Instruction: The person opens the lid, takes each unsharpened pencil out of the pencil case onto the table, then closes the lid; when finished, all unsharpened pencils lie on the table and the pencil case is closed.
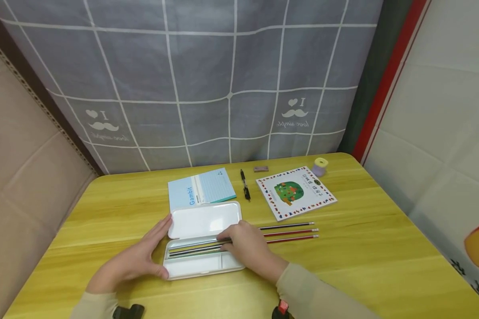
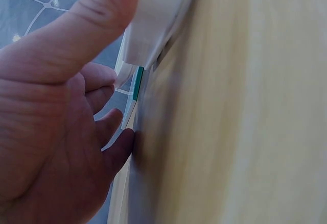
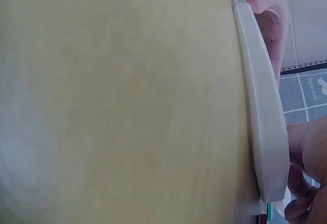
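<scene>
A white pencil case [image 1: 195, 269] lies on the table with its lid [image 1: 203, 221] swung back. Several pencils [image 1: 189, 252], some dark and one greenish, lie lengthwise in its upper part. My right hand [image 1: 249, 248] reaches over the case's right end and pinches pencils there; its fingertips partly cover them, so how many it holds is unclear. Spread along the left end, my left hand [image 1: 137, 259] has its thumb by the lower corner and its fingers beside the lid. In the left wrist view, that thumb lies against the case wall [image 2: 158, 25].
Three pencils [image 1: 293, 232] lie right of the case. Behind are a blue Gambit notebook [image 1: 213, 188], a black pen [image 1: 245, 184], an eraser [image 1: 261, 169], a white picture book [image 1: 291, 192] and a small yellow-lidded purple container [image 1: 320, 167]. A grey checked curtain [image 1: 203, 88] hangs beyond the table.
</scene>
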### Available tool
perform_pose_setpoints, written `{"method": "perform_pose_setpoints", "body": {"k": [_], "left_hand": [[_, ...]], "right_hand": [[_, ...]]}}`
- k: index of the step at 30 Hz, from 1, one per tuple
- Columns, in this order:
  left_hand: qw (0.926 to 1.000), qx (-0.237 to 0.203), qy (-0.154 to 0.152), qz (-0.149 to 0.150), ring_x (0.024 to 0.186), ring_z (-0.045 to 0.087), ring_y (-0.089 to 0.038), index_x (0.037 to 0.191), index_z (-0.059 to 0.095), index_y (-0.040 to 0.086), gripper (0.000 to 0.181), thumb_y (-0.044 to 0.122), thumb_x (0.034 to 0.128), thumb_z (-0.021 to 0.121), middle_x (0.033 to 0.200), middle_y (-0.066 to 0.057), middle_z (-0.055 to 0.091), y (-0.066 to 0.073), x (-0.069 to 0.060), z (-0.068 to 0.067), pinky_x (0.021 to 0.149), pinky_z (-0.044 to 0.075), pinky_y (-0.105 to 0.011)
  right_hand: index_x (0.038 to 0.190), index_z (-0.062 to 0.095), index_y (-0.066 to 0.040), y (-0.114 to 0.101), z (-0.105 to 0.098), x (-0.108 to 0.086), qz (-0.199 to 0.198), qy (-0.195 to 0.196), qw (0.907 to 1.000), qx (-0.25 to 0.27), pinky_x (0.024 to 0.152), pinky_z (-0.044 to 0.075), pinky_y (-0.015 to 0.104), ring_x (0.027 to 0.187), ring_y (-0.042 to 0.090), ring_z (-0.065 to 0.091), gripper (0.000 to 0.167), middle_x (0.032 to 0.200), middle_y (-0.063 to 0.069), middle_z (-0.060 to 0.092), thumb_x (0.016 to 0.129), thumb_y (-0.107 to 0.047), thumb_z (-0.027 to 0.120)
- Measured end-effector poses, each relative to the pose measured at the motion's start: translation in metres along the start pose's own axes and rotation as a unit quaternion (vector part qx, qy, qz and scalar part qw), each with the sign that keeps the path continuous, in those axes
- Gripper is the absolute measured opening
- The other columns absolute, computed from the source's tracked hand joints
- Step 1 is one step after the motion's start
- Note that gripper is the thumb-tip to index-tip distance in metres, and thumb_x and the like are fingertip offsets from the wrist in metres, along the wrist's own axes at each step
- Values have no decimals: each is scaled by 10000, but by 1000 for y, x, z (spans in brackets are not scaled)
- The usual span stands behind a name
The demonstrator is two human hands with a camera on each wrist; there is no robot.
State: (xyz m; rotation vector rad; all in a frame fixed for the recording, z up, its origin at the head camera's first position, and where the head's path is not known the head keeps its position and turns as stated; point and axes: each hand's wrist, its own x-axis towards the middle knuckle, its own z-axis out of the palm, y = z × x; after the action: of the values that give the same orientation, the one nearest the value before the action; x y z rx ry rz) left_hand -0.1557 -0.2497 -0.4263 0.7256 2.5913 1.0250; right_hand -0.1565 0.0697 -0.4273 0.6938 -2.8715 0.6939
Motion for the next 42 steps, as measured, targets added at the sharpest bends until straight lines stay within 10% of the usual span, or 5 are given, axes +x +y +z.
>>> {"method": "perform_pose_setpoints", "body": {"k": [16,22,32,38,42], "left_hand": [[9999,17,9,111,1542,-16,-564,1671,76,28,1426,388,610,959,1742,-201,-22,3,-2,-3,1172,15,-221],[10000,-35,-20,18,1543,-29,-556,1672,68,34,1422,387,619,956,1743,-193,-36,3,-1,-3,1222,49,-502],[10000,15,-16,-66,1558,-39,-526,1675,58,48,1424,404,625,951,1745,-182,-47,-2,-1,-1,1076,-11,-66],[10000,41,-18,-76,1554,-29,-536,1673,62,39,1424,396,624,956,1743,-190,-43,0,-1,-2,1210,56,-561],[9999,120,-44,-87,1557,-26,-526,1672,62,34,1426,401,623,955,1741,-197,-40,2,-1,-3,1172,74,-631]], "right_hand": [[1037,847,-302,-3,-2,0,-495,-118,9972,-553,679,539,258,844,101,647,151,1025,-128,777,894,-256,831],[965,844,-314,-5,-2,0,-286,-73,9988,-396,744,574,291,886,92,674,87,981,-139,762,897,-261,829],[986,853,-302,-7,-2,-3,-285,31,9991,-312,720,568,272,849,81,675,113,945,-138,768,883,-254,844],[956,856,-305,-5,-1,-5,-512,327,9979,-231,747,579,257,881,61,689,91,950,-154,758,903,-236,830],[956,855,-298,-3,-3,-5,-476,424,9979,-87,730,571,246,882,57,694,79,957,-155,755,907,-243,826]]}}
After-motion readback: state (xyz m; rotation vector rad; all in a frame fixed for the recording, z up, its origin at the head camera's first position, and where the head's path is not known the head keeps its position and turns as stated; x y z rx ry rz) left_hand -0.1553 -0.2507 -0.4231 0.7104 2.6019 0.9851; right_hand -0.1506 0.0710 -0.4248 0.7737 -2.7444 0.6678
